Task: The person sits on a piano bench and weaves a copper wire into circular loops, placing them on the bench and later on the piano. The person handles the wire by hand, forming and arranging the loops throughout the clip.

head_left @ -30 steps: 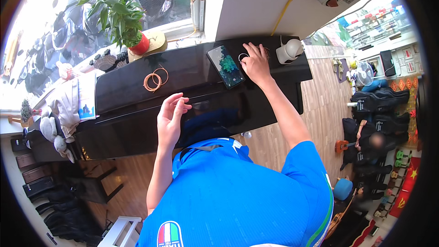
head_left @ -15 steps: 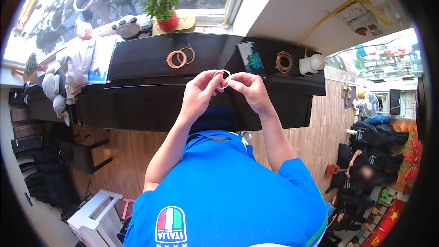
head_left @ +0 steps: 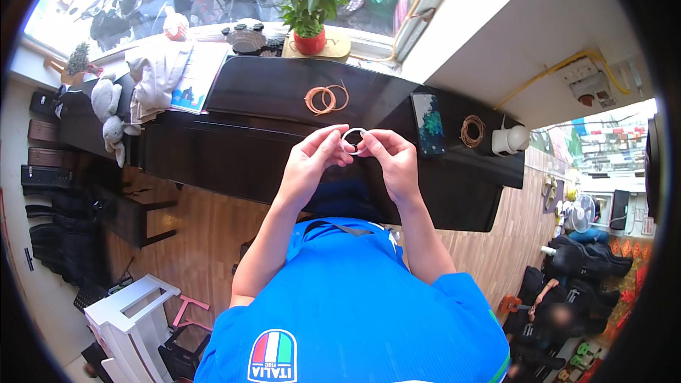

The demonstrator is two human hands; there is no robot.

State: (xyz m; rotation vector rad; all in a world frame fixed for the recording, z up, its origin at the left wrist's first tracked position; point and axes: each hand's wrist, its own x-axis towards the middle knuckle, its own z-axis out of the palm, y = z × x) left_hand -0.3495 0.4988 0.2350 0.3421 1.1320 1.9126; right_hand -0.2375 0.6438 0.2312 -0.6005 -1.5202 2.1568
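A thin whitish ring is held up over the front part of a glossy black cabinet-like top. My left hand pinches its left side between thumb and fingers. From the other side, my right hand grips the ring with thumb and fingertips. Beyond my hands lie two overlapping copper-coloured wire coils. A third, brownish coil rests farther right, past a phone with a lit screen.
A white rounded camera-like device stands at the right end. A plant in a red pot sits at the back by the window. Papers, a cloth and a grey plush toy lie left. Another person sits at the lower right.
The view has turned, so the black top appears tilted and its things shifted right. Both hands keep hold of the ring, which now faces the view more fully.
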